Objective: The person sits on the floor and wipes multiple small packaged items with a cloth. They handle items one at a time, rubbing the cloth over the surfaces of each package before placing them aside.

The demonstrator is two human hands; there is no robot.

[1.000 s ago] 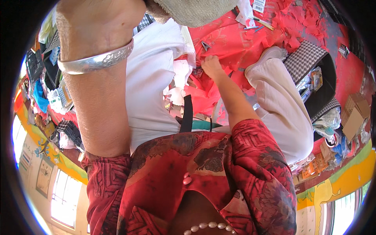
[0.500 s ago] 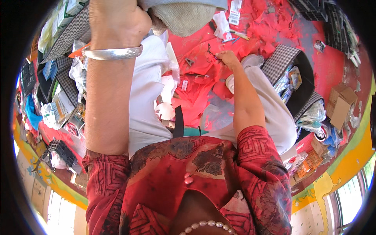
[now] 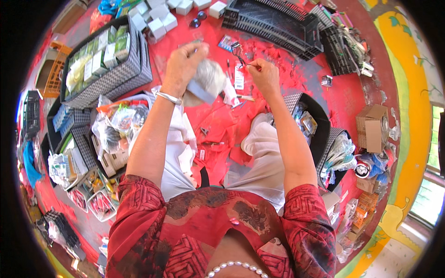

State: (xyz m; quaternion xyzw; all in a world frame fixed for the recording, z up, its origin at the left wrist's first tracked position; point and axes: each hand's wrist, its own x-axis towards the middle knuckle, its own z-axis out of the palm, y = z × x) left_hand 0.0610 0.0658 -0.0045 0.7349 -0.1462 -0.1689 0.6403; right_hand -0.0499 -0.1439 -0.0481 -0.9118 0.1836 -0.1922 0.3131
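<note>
Head view shows the left hand [image 3: 181,69] clenched on a grey cap [image 3: 207,82] while the right hand [image 3: 264,76] beside the cap pinches a thin clip [image 3: 239,52].

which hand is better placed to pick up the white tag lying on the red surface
Right. The right hand hovers just beside the white tag, pinching only a thin pin-like thing. The left hand sits farther off, its grip full with a grey fluffy item.

The cap [image 3: 206,81] looks like soft grey cloth. The bangle [image 3: 169,97] is shiny metal, and the crate [image 3: 273,23] is black plastic
</note>
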